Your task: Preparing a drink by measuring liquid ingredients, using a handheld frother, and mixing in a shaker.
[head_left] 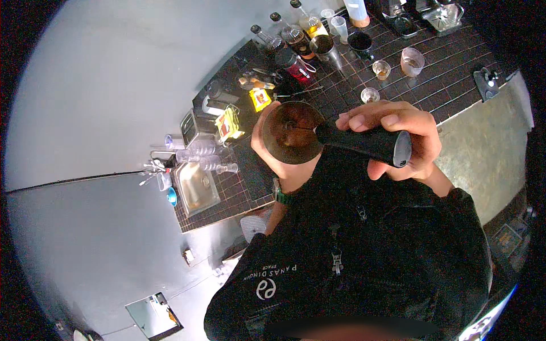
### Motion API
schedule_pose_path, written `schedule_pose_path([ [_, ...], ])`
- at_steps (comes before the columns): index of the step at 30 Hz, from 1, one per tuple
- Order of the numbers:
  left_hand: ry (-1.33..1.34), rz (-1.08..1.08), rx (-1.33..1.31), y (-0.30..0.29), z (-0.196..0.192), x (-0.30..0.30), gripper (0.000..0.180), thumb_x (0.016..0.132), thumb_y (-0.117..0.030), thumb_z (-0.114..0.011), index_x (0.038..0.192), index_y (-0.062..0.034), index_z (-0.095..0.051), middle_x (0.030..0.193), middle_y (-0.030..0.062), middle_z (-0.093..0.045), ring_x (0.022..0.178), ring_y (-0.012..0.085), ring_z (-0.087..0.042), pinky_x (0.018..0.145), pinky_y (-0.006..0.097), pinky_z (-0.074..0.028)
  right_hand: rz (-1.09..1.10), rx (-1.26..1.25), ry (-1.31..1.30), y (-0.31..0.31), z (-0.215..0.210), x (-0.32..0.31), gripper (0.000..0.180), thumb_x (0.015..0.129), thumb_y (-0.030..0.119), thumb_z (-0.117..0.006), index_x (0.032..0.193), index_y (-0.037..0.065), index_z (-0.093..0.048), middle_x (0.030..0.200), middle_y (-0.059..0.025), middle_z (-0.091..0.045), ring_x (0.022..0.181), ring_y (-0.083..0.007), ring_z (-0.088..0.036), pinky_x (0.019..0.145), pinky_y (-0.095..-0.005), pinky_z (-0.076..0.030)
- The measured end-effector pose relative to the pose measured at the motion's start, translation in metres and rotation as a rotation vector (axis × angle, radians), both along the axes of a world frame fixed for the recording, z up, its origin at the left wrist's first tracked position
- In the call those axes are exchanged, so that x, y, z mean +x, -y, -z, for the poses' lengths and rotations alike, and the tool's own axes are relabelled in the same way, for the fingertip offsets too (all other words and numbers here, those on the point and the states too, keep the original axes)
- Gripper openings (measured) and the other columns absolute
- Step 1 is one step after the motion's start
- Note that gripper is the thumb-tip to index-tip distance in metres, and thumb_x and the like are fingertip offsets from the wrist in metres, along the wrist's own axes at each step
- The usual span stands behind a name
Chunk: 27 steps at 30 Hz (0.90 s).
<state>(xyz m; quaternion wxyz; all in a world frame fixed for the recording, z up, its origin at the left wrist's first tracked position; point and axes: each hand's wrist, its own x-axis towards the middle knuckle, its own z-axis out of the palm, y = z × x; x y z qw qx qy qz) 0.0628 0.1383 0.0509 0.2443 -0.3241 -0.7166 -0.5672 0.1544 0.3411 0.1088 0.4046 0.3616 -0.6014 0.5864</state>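
Nearest the lens is the black handle of a portafilter [318,136], gripped close in front of the person's chest by the right hand [398,139], whose fingers curl fully round the handle while its capped end pokes out between them. At the far end of that handle, to the left of the right hand, the round metal basket faces up, and the left hand [278,156] cups it from beneath and behind, thumb along the rim, palm closed against its side. The basket looks filled with dark brown coffee grounds, fairly level, so the dosing seems done; whether the grounds are tamped cannot be told. The portafilter is held in the air, well apart from the drip tray [443,14] far beyond the right hand, so locking it in appears to be left. Beyond both hands, on the dark tiled tabletop [455,85], stand small glasses [381,69], bottles [296,37] and a metal pitcher [325,48]; a sink [196,187] lies off to the left of the left hand.
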Motion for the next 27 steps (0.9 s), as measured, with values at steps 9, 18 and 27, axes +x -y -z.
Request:
schedule_pose_path([
  [9, 0.014, 0.016, 0.022, 0.005, 0.008, -0.005, 0.097, 0.063, 0.004, -0.087, 0.142, 0.0030, -0.032, 0.132, 0.0199, -0.054, 0.116, 0.0281, -0.062, 0.098, 0.039, -0.054, -0.022, -0.035, -0.005, 0.001, -0.001, 0.000, 0.069, 0.084, 0.029, -0.083, 0.135, 0.003, -0.044, 0.117, -0.0259, -0.067, 0.103, -0.0468, -0.070, 0.090, -0.0609, -0.057],
  [18, 0.212, 0.065, 0.198, 0.000, 0.004, -0.003, 0.098, 0.062, 0.000, -0.089, 0.141, 0.0043, -0.033, 0.130, 0.0195, -0.055, 0.114, 0.0277, -0.063, 0.099, 0.040, -0.053, 0.025, 0.017, -0.030, -0.001, -0.001, -0.002, 0.069, 0.084, 0.029, -0.082, 0.135, 0.002, -0.043, 0.116, -0.0260, -0.067, 0.101, -0.0459, -0.070, 0.086, -0.0576, -0.059],
  [27, 0.031, 0.034, 0.073, 0.003, 0.012, -0.009, 0.104, 0.059, 0.001, -0.093, 0.143, 0.0021, -0.030, 0.136, 0.0204, -0.051, 0.120, 0.0294, -0.060, 0.102, 0.041, -0.052, 0.027, 0.022, -0.011, -0.001, 0.000, -0.002, 0.068, 0.085, 0.030, -0.081, 0.135, 0.003, -0.043, 0.115, -0.0255, -0.067, 0.101, -0.0459, -0.071, 0.086, -0.0575, -0.059],
])
